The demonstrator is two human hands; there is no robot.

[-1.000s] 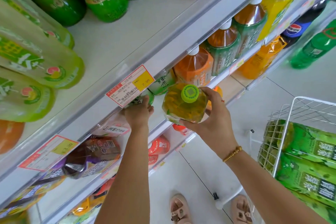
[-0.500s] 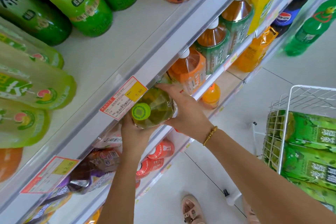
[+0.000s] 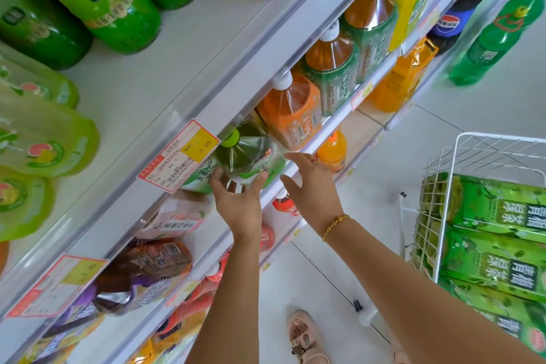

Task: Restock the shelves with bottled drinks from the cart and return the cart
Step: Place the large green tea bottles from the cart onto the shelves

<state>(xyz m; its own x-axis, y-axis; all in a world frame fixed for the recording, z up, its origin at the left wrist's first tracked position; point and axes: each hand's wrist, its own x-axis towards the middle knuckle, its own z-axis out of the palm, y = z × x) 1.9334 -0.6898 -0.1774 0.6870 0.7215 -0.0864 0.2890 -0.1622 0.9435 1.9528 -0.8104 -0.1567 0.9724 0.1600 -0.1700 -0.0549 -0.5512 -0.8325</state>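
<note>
A green-tea bottle [image 3: 246,156] with a lime-green cap stands at the front of the second shelf [image 3: 298,162], just under a red and yellow price tag [image 3: 180,156]. My left hand [image 3: 239,204] reaches up beneath it, fingers spread and fairly straight, fingertips against the bottle's lower sides. To the right of the bottle, my right hand [image 3: 310,186] hovers with fingers spread, holding nothing and just clear of it. The white wire cart [image 3: 472,139] stands at the right with several green-labelled bottles [image 3: 502,213] lying inside.
Orange and green-labelled tea bottles [image 3: 292,109] fill the same shelf to the right. Large green bottles [image 3: 112,0] stand on the top shelf. Lower shelves hold red, purple and orange drinks. My sandalled feet [image 3: 304,337] are on the pale tiled floor between shelf and cart.
The bottle went from my right hand's grip in front of the shelf to standing on the shelf. My right hand let go and drew back; my left hand now steadies its base.
</note>
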